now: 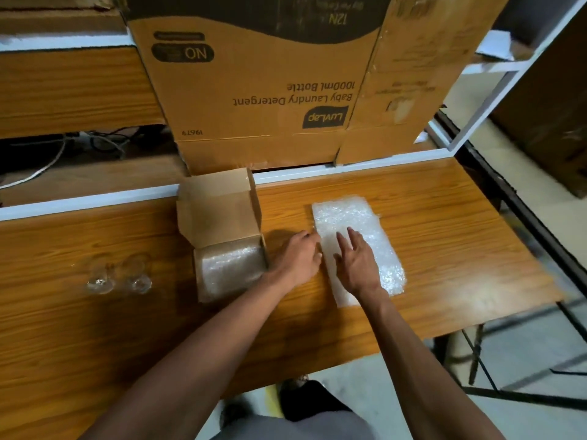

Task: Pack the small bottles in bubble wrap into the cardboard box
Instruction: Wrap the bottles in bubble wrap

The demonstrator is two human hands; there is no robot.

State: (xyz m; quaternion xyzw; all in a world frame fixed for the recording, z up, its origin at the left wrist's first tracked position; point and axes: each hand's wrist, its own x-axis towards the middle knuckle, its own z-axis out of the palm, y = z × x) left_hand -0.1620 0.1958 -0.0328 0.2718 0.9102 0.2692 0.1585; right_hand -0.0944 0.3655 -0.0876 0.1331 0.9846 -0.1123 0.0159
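Note:
A small open cardboard box (219, 214) lies on the wooden table, lid flap raised toward the back, with bubble wrap (230, 265) lining its inside. To its right a flat sheet of bubble wrap (365, 223) is spread on the table. My right hand (359, 262) rests flat on that sheet, fingers apart. My left hand (301, 255) touches the sheet's left edge, fingers curled; I cannot tell whether it pinches the edge. Two small clear glass bottles (119, 276) lie on the table left of the box, away from both hands.
A large detergent carton (270, 90) stands behind the table's white back rail (349, 168). Cables (79, 144) lie on a lower shelf at back left. The table's right edge (540, 281) drops to the floor and metal legs. My feet show below the front edge.

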